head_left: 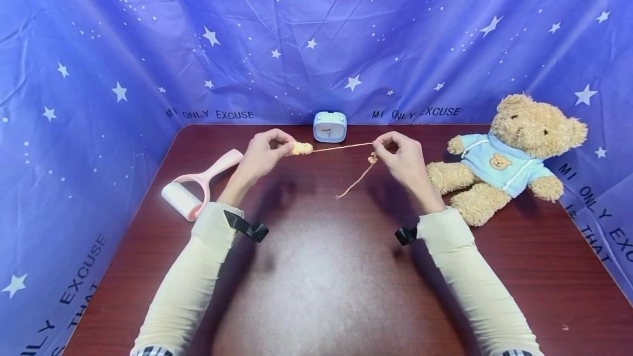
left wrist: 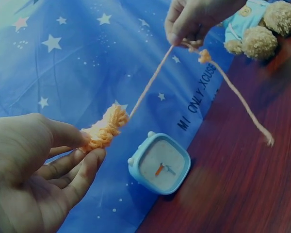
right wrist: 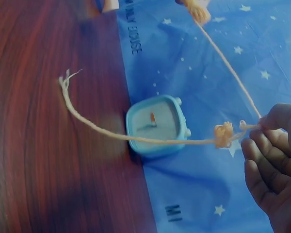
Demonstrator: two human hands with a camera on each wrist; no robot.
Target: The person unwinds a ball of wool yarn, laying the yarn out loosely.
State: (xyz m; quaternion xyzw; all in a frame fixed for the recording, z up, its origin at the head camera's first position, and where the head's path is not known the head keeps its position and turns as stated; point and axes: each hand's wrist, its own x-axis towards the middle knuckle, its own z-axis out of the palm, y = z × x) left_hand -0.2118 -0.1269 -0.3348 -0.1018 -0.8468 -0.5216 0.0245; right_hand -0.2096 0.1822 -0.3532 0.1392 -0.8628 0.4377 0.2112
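above the table (head_left: 316, 268), both hands (head_left: 260, 155) (head_left: 406, 161) pinch: left a yarn bundle (head_left: 302, 149), right its taut strand (head_left: 343, 147).

Dark red-brown wood-grain table (head_left: 316, 295), set with a lint roller, an alarm clock and a teddy bear.
The glossy top is streaked with darker grain, and a broad patch of light is reflected near its front middle. At the left, the lint roller (head_left: 181, 199) is laid with its white roll toward the front and its pink handle angled to the far side. The light-blue alarm clock (head_left: 330, 127) is stood upright near the far edge; the tan teddy bear (head_left: 514, 163) is seated at the right.
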